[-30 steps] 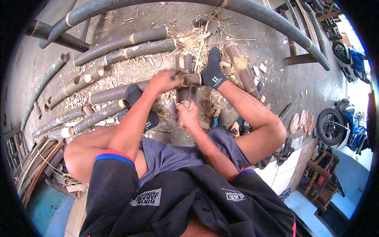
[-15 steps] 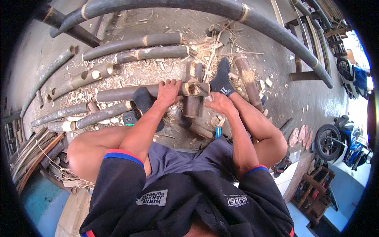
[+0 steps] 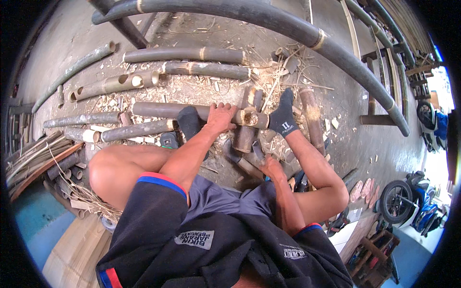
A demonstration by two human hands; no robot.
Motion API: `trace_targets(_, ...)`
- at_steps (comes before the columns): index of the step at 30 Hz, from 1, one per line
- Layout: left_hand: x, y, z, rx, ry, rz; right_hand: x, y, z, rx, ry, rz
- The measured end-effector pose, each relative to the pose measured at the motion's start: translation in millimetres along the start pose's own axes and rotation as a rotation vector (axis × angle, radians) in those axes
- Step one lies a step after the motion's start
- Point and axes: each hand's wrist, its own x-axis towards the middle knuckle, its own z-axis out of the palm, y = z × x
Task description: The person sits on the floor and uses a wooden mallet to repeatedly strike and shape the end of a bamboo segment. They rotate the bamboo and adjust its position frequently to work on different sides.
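My left hand [image 3: 222,118] clamps a bamboo pole [image 3: 202,112], fingers over its far side; my right hand [image 3: 272,168] is curled nearer me, its grip unclear. Stiff, probably light and slick, the pole is best held on solid wall, left of the hole [image 3: 250,118]. Its axis runs left-right beneath my fingers, hole facing up.

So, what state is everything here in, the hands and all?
Left hand: laid over the worked pole, thumb on the near side
Right hand: lowered toward the body; grip hard to make out
Worked pole: lying across a short bamboo block, hole near its right end
Short bamboo block: under the pole
Notched pole: on the floor, several openings cut
Shavings: scattered
Pink sandals: unworn
Motorbike: parked
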Motion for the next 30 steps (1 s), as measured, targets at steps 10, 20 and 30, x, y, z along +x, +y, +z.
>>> trace_targets(10, 2, 3, 0, 0.008, -0.042, -0.027, 13, -12, 8, -0.123, 0.083, 0.063)
trace_targets(20, 25, 0, -26, -0.086, -0.316, -0.058, 1, -26, -24, -0.101, 0.361, 0.010)
trace_targets(30, 88, -90, -41, 0.155, 0.393, -0.178, -58, -88, -83, 0.332, 0.331, -0.362)
